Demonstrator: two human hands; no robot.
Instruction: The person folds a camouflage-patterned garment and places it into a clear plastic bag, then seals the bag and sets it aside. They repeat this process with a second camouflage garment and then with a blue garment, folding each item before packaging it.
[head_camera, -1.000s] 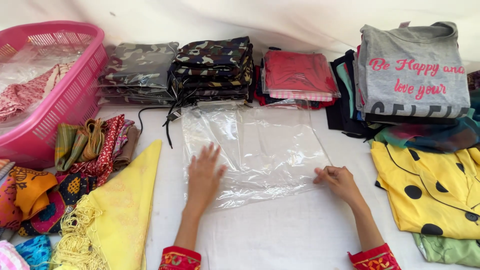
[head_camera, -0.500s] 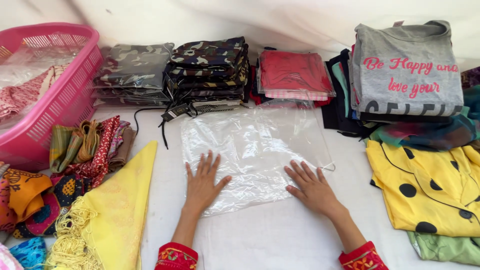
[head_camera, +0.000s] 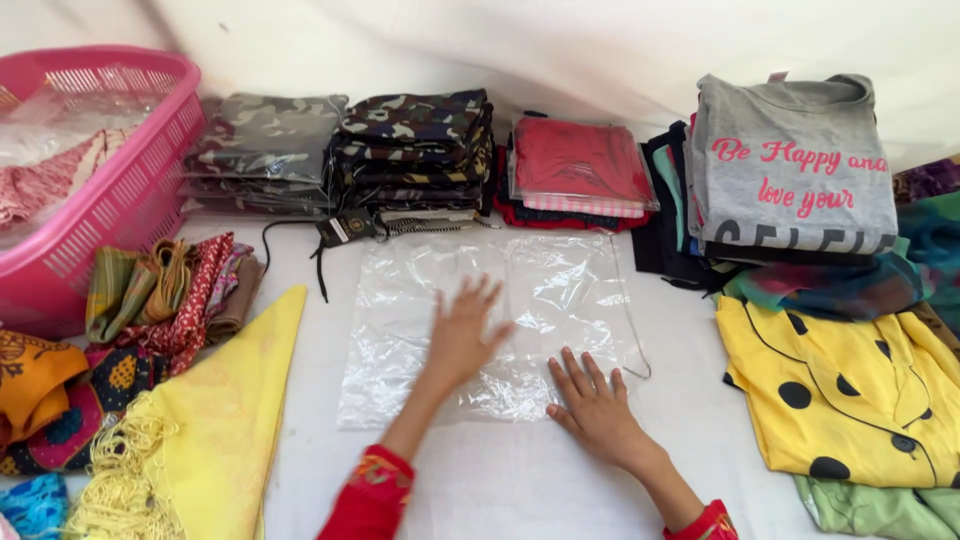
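Observation:
A clear plastic bag (head_camera: 560, 290) lies flat on the white cloth in front of me. My left hand (head_camera: 462, 335) rests palm down on its middle, fingers spread. My right hand (head_camera: 592, 405) presses flat on the bag's lower right part, fingers apart, close to the left hand. Neither hand grips anything. Both wrists show red embroidered sleeves.
A pink basket (head_camera: 120, 190) with clothes stands at the left. Folded camouflage stacks (head_camera: 415, 150), a red packed garment (head_camera: 580, 165) and a grey printed shirt pile (head_camera: 790, 170) line the back. A yellow dotted garment (head_camera: 850, 390) lies right; a yellow fringed scarf (head_camera: 215, 420) and patterned fabrics lie left.
Both hands slid over the bag. The right hand came in from the bag's right edge toward the middle, and the left hand moved right and further up the bag.

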